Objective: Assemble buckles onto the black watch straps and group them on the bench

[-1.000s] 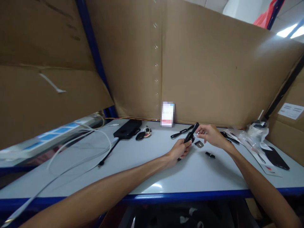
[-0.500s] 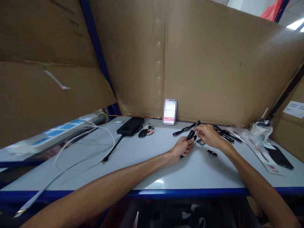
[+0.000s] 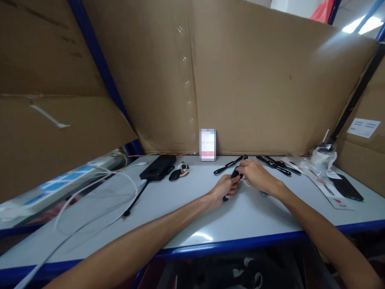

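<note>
My left hand is closed around the lower handle of a black long-handled tool, which slants up and away over the table. My right hand meets it from the right, thumb and fingers pinched at the tool's middle; any small part between those fingertips is hidden. Just behind lies a similar black slotted tool on the white tabletop. More black tools rest together to the right of my right hand. A small dark piece barely shows beneath my right wrist.
A phone with a blurred screen leans against the cardboard wall. To the left are a black power bank, a key fob, white cables and a power strip. Plastic packaging and a black phone lie right.
The view has turned slightly right. My right hand has closed in on the tool's middle, and its wrist now covers most of the small black piece; the flat metal plate is hidden.
</note>
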Demonstrator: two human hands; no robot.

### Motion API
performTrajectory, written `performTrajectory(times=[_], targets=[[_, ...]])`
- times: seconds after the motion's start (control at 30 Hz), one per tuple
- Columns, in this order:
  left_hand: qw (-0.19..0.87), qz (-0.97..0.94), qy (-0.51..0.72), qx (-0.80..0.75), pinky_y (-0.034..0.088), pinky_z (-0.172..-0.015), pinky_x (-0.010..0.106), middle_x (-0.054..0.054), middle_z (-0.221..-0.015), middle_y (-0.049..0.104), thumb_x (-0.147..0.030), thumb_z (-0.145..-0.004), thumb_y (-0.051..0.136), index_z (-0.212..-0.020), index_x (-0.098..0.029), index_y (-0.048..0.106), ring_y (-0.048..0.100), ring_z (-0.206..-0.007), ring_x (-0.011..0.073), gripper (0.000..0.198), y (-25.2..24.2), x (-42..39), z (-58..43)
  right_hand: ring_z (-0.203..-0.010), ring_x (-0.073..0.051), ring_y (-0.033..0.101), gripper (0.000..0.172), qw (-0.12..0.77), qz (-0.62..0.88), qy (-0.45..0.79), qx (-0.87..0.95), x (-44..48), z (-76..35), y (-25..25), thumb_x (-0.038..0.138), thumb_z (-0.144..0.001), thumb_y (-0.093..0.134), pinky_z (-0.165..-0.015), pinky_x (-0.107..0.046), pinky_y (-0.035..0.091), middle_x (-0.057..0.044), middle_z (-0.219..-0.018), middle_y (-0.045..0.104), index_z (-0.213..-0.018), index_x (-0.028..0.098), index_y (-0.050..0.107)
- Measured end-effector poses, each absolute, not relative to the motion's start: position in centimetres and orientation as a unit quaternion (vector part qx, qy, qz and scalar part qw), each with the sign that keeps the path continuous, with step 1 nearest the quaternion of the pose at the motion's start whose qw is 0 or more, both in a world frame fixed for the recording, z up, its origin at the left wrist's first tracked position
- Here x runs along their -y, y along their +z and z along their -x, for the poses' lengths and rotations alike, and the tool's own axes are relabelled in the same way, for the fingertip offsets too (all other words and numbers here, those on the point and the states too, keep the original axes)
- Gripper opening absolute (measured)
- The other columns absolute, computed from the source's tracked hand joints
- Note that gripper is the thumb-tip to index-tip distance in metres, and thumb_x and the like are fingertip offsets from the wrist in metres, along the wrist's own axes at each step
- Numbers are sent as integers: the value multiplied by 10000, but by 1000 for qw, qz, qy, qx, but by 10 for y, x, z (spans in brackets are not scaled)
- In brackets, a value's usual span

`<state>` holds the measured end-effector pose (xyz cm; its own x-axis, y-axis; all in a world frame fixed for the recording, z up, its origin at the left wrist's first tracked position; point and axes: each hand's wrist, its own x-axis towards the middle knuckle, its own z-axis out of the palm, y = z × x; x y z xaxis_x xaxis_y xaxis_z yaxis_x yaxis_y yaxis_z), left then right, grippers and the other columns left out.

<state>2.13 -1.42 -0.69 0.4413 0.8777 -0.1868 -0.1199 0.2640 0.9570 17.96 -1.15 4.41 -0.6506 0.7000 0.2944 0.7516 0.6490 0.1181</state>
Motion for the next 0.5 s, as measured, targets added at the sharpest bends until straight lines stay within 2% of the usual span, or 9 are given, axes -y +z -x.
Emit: performTrajectory(times=[0.13, 0.33, 0.5], targets=[[700, -492, 343, -389, 77, -394, 201, -108, -537, 251, -296, -896, 562, -727, -178, 430, 176, -390, 23, 245, -7, 12, -20, -952, -219, 576, 259, 90, 387, -157, 904, 13, -179, 42, -33, -845, 509, -740, -282, 404, -119, -984, 637, -948, 109, 699], [699, -498, 326, -396, 75, -392, 199, -96, -548, 260, -218, -894, 511, -694, -182, 403, 179, -387, 23, 230, -3, 13, -19, -925, -203, 587, 273, 80, 377, -122, 914, 16, -179, 47, -44, -814, 533, -713, -263, 399, -107, -944, 644, -942, 111, 718], [707, -481, 323, -406, 78, -388, 192, -95, -550, 250, -224, -909, 477, -720, -177, 425, 182, -389, 29, 201, 0, 13, -18, -846, -176, 611, 342, 156, 387, -50, 908, 9, -180, 41, -53, -768, 529, -728, -254, 417, -107, -951, 680, -992, 112, 729]])
